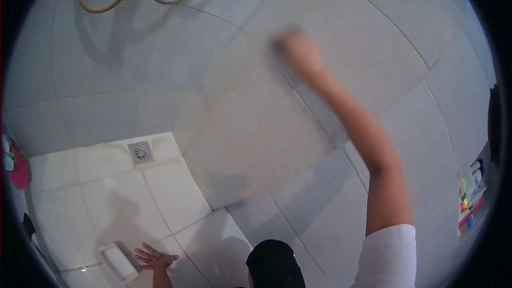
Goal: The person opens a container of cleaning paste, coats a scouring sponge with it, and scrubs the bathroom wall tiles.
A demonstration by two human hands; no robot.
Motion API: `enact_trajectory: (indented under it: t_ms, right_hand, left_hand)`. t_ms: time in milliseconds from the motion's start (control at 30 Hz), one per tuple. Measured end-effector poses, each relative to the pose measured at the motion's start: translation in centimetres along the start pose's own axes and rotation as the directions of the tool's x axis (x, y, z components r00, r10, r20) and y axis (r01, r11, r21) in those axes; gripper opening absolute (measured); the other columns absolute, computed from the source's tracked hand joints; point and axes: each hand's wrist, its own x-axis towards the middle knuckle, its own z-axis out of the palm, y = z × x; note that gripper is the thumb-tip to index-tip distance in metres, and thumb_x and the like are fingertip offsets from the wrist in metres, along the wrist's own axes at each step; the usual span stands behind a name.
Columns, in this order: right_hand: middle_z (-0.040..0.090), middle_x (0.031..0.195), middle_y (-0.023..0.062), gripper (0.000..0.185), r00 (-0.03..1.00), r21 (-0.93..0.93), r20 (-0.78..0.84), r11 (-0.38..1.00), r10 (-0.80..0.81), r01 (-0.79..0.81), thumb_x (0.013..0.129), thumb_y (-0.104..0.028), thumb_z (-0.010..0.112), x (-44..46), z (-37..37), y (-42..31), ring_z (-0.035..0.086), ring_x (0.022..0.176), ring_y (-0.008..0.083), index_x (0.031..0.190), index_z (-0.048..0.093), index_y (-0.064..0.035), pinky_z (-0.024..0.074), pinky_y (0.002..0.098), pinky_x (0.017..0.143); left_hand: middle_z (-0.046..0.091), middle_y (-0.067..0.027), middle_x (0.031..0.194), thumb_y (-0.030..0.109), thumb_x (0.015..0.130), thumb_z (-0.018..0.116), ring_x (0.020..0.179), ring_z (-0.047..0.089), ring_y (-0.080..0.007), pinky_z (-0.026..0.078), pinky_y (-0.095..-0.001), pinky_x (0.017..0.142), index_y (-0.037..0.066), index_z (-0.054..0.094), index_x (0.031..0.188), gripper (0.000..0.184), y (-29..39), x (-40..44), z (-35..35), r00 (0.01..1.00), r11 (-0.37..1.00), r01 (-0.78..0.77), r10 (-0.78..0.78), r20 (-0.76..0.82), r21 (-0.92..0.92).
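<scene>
- The right hand (301, 53), on a bent arm, is raised before the grey textured tile wall (352, 48); its fingers look curled, but blur hides whether they grip anything.
- A dark, blurred patch (279, 46) sits at that hand's front edge; I cannot tell what it is, or whether it touches the tile.
- The left hand (151, 257) is spread wide with nothing in it, just beside a white rectangular tray-like object (119, 261); contact is unclear.
- Beyond the left hand lies a square metal floor drain (141, 152); up and left of the right hand hang 2 ribbed hoses, 1 beige (101, 10), 1 grey (170, 1).
- If the right hand is rubbing the tile, even pressure, overlapping strokes and extra passes along the darker joint below it should work best.
- Balanced footing would suit that long reach.
</scene>
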Motion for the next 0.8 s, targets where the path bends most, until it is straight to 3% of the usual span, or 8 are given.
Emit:
enact_trajectory:
  t_ms: [33, 100, 167, 333, 467, 567, 700, 800]
  right_hand:
    - [0.065, 0.088, 0.0089, 0.011, 1.000, -0.004, 0.004, 1.000, 0.002, -0.002, 0.079, -0.009, 0.054, -1.4, 0.0, -0.2, 0.062, 0.084, 0.0263, 0.088, 0.060, -0.0096, 0.0491, 0.0343, 0.075]
    - [0.065, 0.092, 0.0095, 0.017, 0.931, 0.042, -0.043, 0.930, -0.362, 0.364, 0.081, -0.010, 0.052, -2.8, -0.2, 0.6, 0.061, 0.090, 0.0250, 0.096, 0.059, -0.0097, 0.0483, 0.0382, 0.083]
    - [0.064, 0.102, 0.0081, 0.019, 0.977, -0.357, -0.126, 0.926, -0.175, 0.120, 0.082, -0.010, 0.051, -0.4, -1.8, 6.0, 0.060, 0.098, 0.0220, 0.100, 0.057, -0.0092, 0.0448, 0.0397, 0.092]
    - [0.063, 0.101, 0.0097, 0.017, 0.973, -0.623, -0.138, 0.780, -0.186, 0.061, 0.084, -0.013, 0.051, 2.5, -3.9, 8.0, 0.061, 0.094, 0.0219, 0.098, 0.059, -0.0063, 0.0411, 0.0383, 0.096]
    - [0.065, 0.092, 0.0092, 0.012, 0.951, -0.414, 0.110, 0.856, -0.290, 0.309, 0.080, -0.014, 0.055, 0.3, -1.5, 2.4, 0.059, 0.093, 0.0234, 0.085, 0.064, -0.0067, 0.0448, 0.0362, 0.085]
    - [0.065, 0.088, 0.0062, 0.011, 0.958, -0.441, -0.117, 0.878, -0.262, 0.186, 0.078, -0.014, 0.057, 3.9, -3.9, 7.3, 0.058, 0.097, 0.0227, 0.079, 0.065, -0.0077, 0.0457, 0.0367, 0.080]
    - [0.063, 0.091, 0.0029, 0.011, 0.979, -0.526, 0.152, 0.827, -0.135, 0.196, 0.077, -0.015, 0.058, 1.8, -4.7, 4.1, 0.055, 0.098, 0.0188, 0.081, 0.066, -0.0097, 0.0437, 0.0367, 0.073]
    - [0.062, 0.091, 0.0017, 0.013, 0.976, -0.501, 0.089, 0.838, -0.201, 0.218, 0.077, -0.016, 0.057, 0.1, -4.7, 3.0, 0.054, 0.097, 0.0176, 0.084, 0.066, -0.0101, 0.0424, 0.0362, 0.070]
  left_hand:
    - [-0.042, -0.0255, 0.135, 0.055, 0.051, 0.081, 0.126, -0.038, -0.0421, -0.010, -0.0658, 0.101, 0.010, -0.038, 0.132, 0.151, 0.2, -0.3, -0.4, 1.000, 1.000, 0.009, -0.009, 0.004, 0.017]
    - [-0.042, -0.0256, 0.136, 0.055, 0.052, 0.081, 0.127, -0.038, -0.0422, -0.010, -0.0659, 0.101, 0.010, -0.037, 0.133, 0.151, 0.8, -0.7, -1.3, 1.000, 0.999, 0.018, -0.018, -0.002, 0.031]
    - [-0.041, -0.0252, 0.136, 0.055, 0.051, 0.082, 0.127, -0.037, -0.0423, -0.010, -0.0655, 0.101, 0.010, -0.036, 0.134, 0.150, 0.8, -0.9, -1.5, 0.998, 0.996, 0.055, -0.058, 0.039, 0.066]
    - [-0.040, -0.0232, 0.138, 0.055, 0.050, 0.082, 0.128, -0.037, -0.0409, -0.010, -0.0647, 0.102, 0.011, -0.036, 0.134, 0.151, 1.1, -0.9, -1.3, 0.997, 0.994, 0.073, -0.075, 0.028, 0.076]
    - [-0.040, -0.0214, 0.139, 0.055, 0.050, 0.083, 0.129, -0.036, -0.0388, -0.009, -0.0641, 0.103, 0.013, -0.035, 0.135, 0.151, 1.4, -1.6, -1.9, 0.997, 0.995, 0.077, -0.078, 0.016, 0.065]
    - [-0.040, -0.0213, 0.139, 0.055, 0.049, 0.083, 0.129, -0.036, -0.0386, -0.008, -0.0649, 0.103, 0.013, -0.035, 0.135, 0.152, 1.3, -1.5, -1.5, 0.996, 0.994, 0.084, -0.083, -0.005, 0.067]
    - [-0.040, -0.0213, 0.139, 0.057, 0.049, 0.082, 0.129, -0.036, -0.0388, -0.006, -0.0656, 0.103, 0.012, -0.035, 0.135, 0.152, 1.0, -1.3, -1.5, 0.997, 0.994, 0.078, -0.079, 0.022, 0.071]
    - [-0.040, -0.0217, 0.139, 0.059, 0.048, 0.082, 0.129, -0.036, -0.0395, -0.005, -0.0664, 0.102, 0.012, -0.035, 0.134, 0.153, 0.9, -1.0, -1.3, 0.998, 0.994, 0.063, -0.063, -0.009, 0.087]
